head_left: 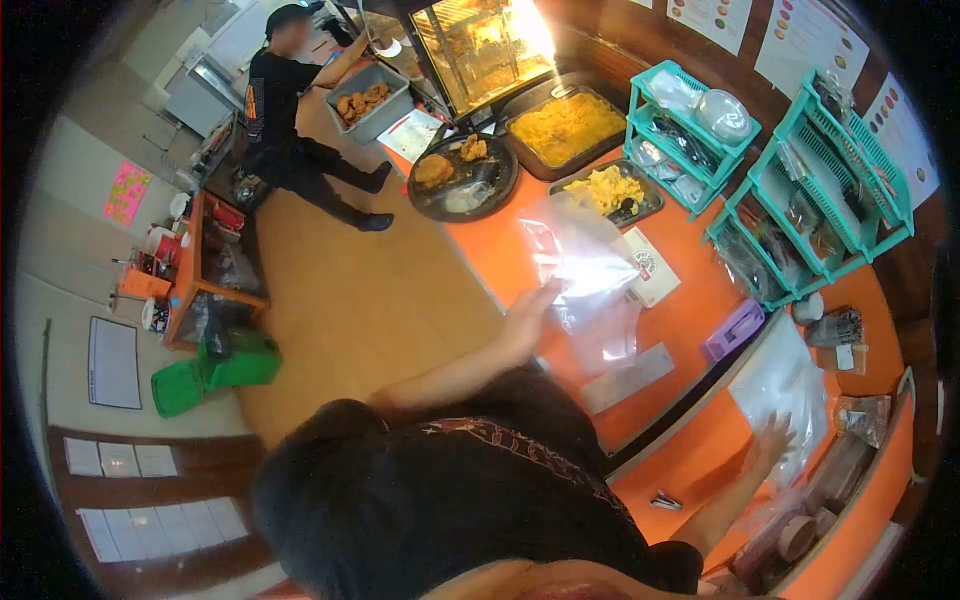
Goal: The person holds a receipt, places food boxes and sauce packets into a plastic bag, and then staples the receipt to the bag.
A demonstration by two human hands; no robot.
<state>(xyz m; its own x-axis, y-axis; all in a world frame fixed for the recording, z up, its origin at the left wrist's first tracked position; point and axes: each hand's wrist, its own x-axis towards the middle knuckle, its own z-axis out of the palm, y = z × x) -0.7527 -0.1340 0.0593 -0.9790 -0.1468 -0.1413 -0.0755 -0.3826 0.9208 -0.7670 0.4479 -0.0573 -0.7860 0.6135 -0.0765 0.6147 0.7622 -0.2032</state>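
Observation:
My left hand [535, 312] grips the near edge of a clear plastic bag [590, 275], its fingers closed and partly blurred. The glossy bag hangs over the orange counter [510, 240], in front of a white printed box [652, 268]. Below the bag lies a flat, pale rectangular piece [628, 378]. On the right, my right hand [773, 447] is open with fingers spread, at the near edge of a stack of clear plastic bags [785, 390]. A small stapler-like metal item [666, 500] lies left of that forearm.
Trays of yellow food [567, 130] and a round black tray [462, 178] stand at the back, near a lit warmer [485, 50]. Teal racks [800, 190] line the right. A purple box [735, 330] sits by the counter gap. Another person [290, 110] works beside a grey tub [370, 105].

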